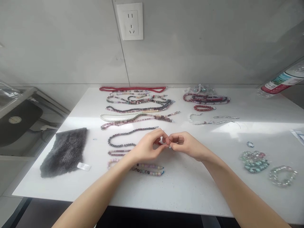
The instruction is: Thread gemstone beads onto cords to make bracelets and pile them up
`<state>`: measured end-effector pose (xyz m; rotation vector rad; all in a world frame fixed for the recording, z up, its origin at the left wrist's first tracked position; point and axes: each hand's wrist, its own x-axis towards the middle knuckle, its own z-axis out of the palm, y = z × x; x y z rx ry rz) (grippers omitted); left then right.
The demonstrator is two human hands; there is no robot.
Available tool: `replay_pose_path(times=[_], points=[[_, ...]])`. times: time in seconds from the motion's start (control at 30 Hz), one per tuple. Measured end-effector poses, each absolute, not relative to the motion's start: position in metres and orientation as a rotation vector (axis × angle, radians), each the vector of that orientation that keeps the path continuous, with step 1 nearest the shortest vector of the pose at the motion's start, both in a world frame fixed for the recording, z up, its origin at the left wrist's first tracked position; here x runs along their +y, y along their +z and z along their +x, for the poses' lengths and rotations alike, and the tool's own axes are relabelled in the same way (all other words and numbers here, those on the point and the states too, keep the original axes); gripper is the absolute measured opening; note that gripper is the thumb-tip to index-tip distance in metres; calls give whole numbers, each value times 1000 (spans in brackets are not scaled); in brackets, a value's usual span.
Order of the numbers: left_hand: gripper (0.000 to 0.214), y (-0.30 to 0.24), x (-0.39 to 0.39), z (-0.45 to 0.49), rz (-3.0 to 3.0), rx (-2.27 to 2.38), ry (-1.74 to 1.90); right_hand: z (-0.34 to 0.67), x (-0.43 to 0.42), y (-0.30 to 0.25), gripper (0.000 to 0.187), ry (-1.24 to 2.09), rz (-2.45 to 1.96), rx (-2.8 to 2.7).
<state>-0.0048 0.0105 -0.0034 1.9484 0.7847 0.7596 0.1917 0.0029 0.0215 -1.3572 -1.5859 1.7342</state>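
Above the middle of the white table, my left hand (153, 144) and my right hand (186, 144) meet fingertip to fingertip. Both are closed in a pinch. A tiny shiny piece shows between the fingertips, too small to name, and a bit of red shows behind my left fingers. Under and beside my left forearm lie a dark bead strand (121, 145), a thin purplish strand (116, 153) and a strand of pastel and dark beads (147, 172). My forearm partly covers these strands.
Red beads (133, 89) and several other strands lie at the back. More strands (209, 99) and a bottle (280, 84) are back right. Clear bracelets (282, 175) and teal beads (256, 165) lie at right; a dark furry cloth (65, 152) at left.
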Motion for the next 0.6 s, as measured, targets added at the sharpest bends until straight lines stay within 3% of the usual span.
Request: replay_pose_path(times=[0.6], points=[[19,-12,10,-2,2019,794,854,187,3,22,7,1747,-1400,-1520]])
